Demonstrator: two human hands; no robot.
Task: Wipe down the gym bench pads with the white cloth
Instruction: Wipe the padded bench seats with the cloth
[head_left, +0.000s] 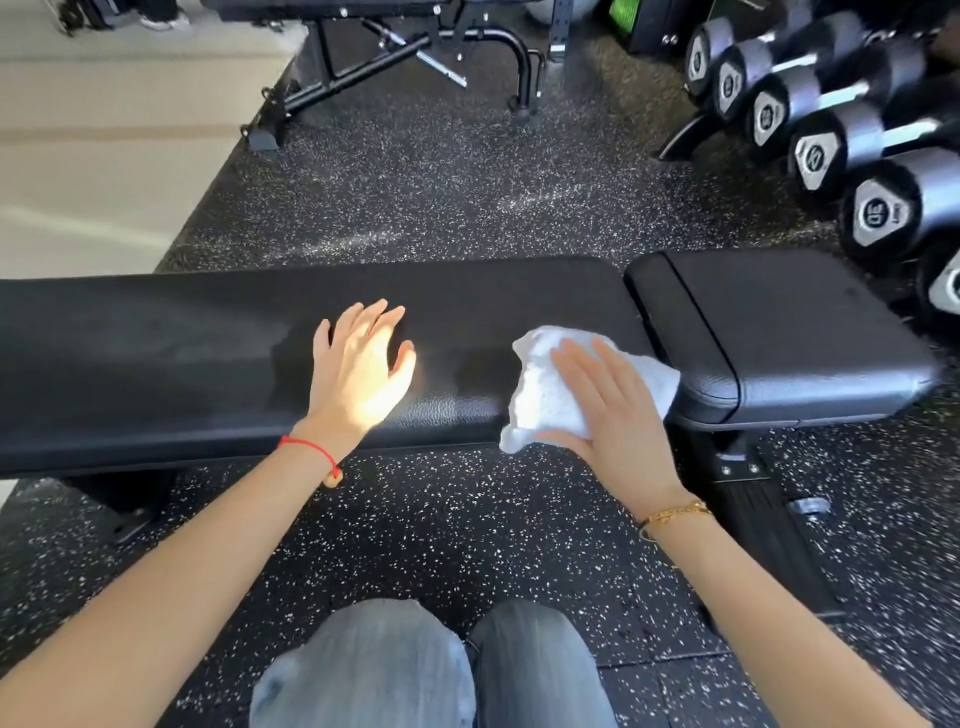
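Head view, looking down across a black gym bench that runs left to right. The long pad (208, 338) fills the left and centre; the shorter seat pad (789, 322) adjoins it at right, a narrow seam between them.

Left hand (358, 364): lies palm-down on the long pad near its middle, fingers (374, 317) spread and flat, gripping nothing. A patch of sunlight falls across the back of this hand. A red cord (311, 449) circles the wrist.

Right hand (602, 400): pressed palm-down on the white cloth (540, 395), fingers extended over it rather than curled around it (the thumb lies along the cloth's near edge). A gold bracelet (672, 514) circles the wrist.

Cloth: crumpled, lying on the right end of the long pad at its near edge, just beside the seam; its right corner reaches the seat pad's edge and its lower corner hangs slightly over the front of the pad.

Surroundings: speckled black rubber floor (441, 519) under the bench; the person's knees in light blue jeans (363, 670) at bottom centre. A row of hex dumbbells (810, 150) stands on a rack at upper right, well apart from the hands. A second bench frame (395, 52) sits at the top, beyond the near bench.
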